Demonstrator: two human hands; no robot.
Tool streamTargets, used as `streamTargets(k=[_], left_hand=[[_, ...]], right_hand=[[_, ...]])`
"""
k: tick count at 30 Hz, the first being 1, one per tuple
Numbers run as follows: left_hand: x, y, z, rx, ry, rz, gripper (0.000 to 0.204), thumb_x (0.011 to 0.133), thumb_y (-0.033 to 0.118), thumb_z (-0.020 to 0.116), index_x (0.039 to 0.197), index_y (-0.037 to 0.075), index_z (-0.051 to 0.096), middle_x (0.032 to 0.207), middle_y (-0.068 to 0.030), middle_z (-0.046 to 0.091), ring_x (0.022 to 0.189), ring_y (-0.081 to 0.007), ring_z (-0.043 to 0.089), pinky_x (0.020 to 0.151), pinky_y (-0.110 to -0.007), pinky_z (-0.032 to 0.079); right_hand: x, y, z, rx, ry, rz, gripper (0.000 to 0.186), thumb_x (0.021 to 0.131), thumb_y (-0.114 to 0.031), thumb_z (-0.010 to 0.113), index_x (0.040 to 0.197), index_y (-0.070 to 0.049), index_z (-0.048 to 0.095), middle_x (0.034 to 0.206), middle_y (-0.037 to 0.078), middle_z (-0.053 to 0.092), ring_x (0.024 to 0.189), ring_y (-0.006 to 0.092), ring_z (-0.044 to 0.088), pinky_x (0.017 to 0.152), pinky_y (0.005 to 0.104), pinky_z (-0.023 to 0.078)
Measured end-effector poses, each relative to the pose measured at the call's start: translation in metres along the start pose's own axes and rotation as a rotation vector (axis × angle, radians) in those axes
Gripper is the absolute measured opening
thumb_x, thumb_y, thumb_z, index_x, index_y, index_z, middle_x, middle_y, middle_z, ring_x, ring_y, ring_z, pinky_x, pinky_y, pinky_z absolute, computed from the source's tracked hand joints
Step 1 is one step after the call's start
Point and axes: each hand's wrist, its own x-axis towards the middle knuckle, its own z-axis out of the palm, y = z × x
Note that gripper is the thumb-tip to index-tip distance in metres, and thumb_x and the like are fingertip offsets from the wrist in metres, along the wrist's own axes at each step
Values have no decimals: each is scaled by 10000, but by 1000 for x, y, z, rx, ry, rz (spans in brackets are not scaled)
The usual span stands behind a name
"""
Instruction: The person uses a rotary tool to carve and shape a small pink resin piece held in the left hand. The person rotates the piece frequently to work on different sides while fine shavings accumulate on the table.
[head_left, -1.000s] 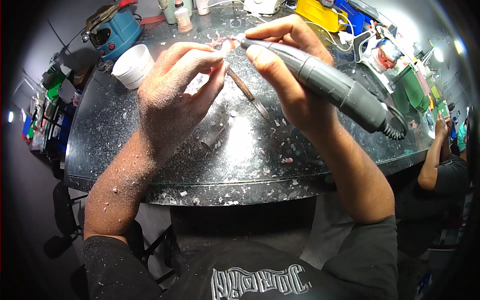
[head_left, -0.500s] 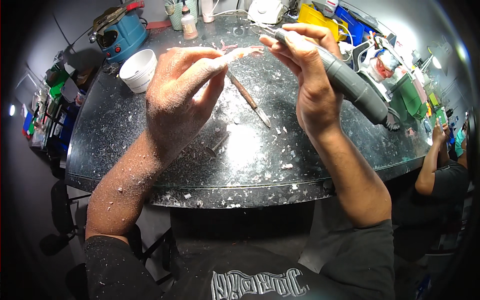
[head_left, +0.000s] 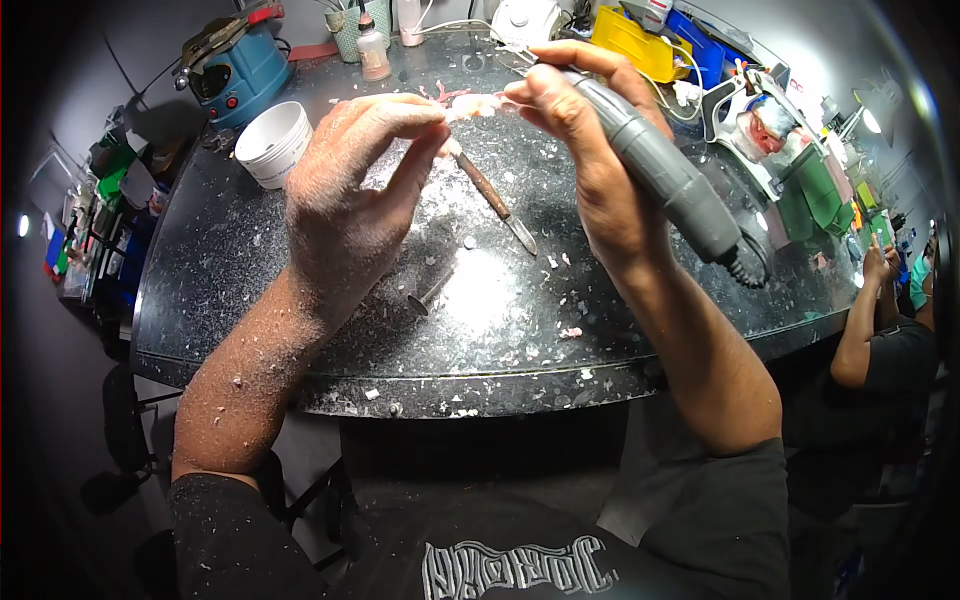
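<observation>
My left hand (head_left: 350, 165), coated in pale dust, is raised over the far half of the table. Its thumb and fingers pinch a small pink-and-white piece (head_left: 475, 104) that looks like a denture; its full shape is partly hidden. My right hand (head_left: 610, 165) grips a grey rotary handpiece (head_left: 650, 150) like a pen, with a coiled cord at its back end. The handpiece's metal tip points to the upper left, above the piece and seemingly apart from it. Beneath the hands lies a wooden-handled knife (head_left: 487, 192), its blade toward me.
White and pink shavings litter the dark table (head_left: 520, 345). A white tub (head_left: 274, 143) and a blue machine (head_left: 235, 80) stand left. Far back are a dropper bottle (head_left: 373, 52) and a yellow bin (head_left: 630, 45). A dental articulator (head_left: 750, 130) stands right; another person's arm (head_left: 857, 325) shows beyond.
My right hand and the handpiece have shifted slightly left and tilted steeper. The left hand has turned a little, changing the angle of the pinched piece.
</observation>
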Motion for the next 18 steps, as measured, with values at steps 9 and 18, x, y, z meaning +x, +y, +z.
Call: streamTargets(k=[9,18], left_hand=[[-1,-8,1,-99,5,-56,191,874,-29,766,1053,26,728,1037,-95,737,980,-201,708,873,-312,556],[-5,8,4,-391,-169,-255,295,890,102,813,1145,45,677,1050,-62,726,979,-155,694,924,-344,550]], right_hand=[[-7,-11,1,27,-127,87,444,914,21,731,1332,-14,586,1110,127,733,1075,168,701,995,305,551],[-1,-6,-3,35,-154,-9,410,940,35,700,1332,4,581,1115,137,732,1053,170,704,966,293,558]])
